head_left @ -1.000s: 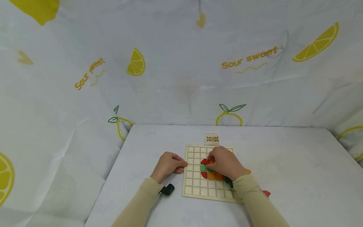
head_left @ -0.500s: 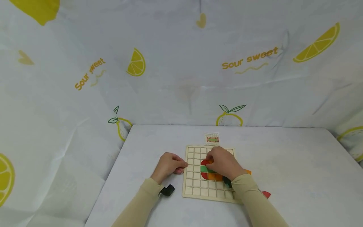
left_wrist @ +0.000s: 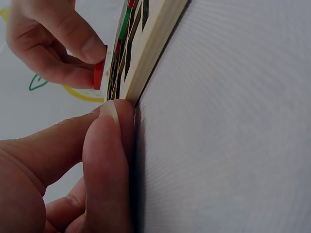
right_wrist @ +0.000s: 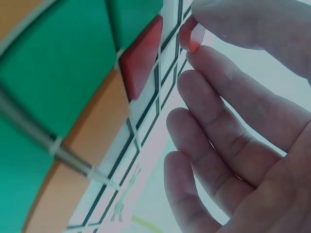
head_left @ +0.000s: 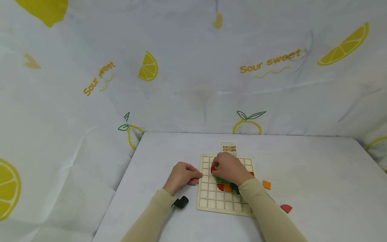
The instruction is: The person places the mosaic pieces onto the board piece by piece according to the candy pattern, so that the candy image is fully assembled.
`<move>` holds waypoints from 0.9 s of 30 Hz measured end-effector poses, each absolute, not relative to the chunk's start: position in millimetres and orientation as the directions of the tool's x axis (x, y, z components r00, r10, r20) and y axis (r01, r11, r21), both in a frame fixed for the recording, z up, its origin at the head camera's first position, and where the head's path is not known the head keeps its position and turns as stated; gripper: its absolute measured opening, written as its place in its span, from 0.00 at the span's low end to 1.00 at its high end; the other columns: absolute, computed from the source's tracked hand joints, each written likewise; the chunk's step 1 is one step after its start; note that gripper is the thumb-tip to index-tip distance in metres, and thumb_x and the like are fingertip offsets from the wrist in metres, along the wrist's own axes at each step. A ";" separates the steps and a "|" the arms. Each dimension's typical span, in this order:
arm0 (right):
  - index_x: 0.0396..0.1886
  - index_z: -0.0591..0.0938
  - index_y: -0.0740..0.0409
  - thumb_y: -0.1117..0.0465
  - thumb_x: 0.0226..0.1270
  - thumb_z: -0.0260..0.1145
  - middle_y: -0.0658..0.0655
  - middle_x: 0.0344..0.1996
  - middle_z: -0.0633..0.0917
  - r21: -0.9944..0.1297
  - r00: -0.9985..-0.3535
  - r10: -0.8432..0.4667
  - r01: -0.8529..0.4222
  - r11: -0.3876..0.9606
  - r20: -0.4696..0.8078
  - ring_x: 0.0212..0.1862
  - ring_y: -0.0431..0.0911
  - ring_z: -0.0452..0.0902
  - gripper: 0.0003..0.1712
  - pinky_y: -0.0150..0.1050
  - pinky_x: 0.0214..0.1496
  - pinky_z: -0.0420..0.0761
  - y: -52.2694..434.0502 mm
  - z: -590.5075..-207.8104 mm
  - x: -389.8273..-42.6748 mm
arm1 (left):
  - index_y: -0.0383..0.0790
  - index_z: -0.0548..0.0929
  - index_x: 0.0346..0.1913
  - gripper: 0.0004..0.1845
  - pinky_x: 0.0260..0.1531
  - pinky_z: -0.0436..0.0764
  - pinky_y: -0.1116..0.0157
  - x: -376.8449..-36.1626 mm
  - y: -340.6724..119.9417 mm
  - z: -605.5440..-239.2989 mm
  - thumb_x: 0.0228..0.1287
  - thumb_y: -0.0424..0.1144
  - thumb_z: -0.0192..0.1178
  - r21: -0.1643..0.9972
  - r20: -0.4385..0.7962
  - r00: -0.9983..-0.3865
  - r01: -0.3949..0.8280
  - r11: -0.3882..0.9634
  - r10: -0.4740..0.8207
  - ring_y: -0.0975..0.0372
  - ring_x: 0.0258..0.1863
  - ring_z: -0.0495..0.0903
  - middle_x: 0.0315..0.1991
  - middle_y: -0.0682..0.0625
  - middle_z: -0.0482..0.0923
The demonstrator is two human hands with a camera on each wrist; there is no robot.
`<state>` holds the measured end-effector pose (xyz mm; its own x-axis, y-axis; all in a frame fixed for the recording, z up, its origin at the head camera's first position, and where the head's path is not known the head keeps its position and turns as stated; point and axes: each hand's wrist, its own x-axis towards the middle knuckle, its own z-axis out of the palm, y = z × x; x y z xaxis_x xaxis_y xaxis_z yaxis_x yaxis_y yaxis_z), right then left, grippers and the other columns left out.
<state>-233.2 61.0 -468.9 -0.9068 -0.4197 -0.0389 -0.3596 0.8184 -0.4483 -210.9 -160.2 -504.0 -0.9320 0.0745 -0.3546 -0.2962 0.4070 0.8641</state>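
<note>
Red, and small, a tile (left_wrist: 99,75) sits pinched between the thumb and forefinger of the right hand (head_left: 231,168), held over the upper left part of the wooden grid board (head_left: 208,196); the right wrist view shows the same red piece (right_wrist: 188,35) at the fingertips, the other fingers loosely spread beside it. Green, red and orange tiles (head_left: 227,188) already lie in the board's middle cells, partly hidden under that hand. The left hand (head_left: 182,174) rests on the table with curled fingers, its thumb (left_wrist: 104,160) pressed against the board's left edge, gripping nothing. Beyond the board's far edge lies a small pattern card (head_left: 228,147). On the white table (head_left: 317,188), right of the board, lie a loose orange tile (head_left: 266,185) and a loose red tile (head_left: 286,208).
</note>
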 end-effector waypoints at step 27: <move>0.23 0.85 0.43 0.54 0.58 0.77 0.42 0.25 0.81 -0.417 -0.908 -0.414 -0.350 0.839 -0.070 0.32 0.41 0.73 0.08 0.36 0.34 0.78 47.6 -476.4 -235.4 | 0.42 0.88 0.31 0.08 0.26 0.87 0.67 -210.7 -162.7 -505.7 0.54 0.41 0.76 0.871 -0.337 -0.938 -0.278 0.405 0.080 0.62 0.22 0.86 0.25 0.48 0.88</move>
<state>-235.4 47.6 -476.4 -0.9077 -0.4136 -0.0704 -0.3498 0.8387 -0.4173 -210.7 -162.7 -505.7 -0.9379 0.0805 -0.3374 -0.2784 0.4054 0.8707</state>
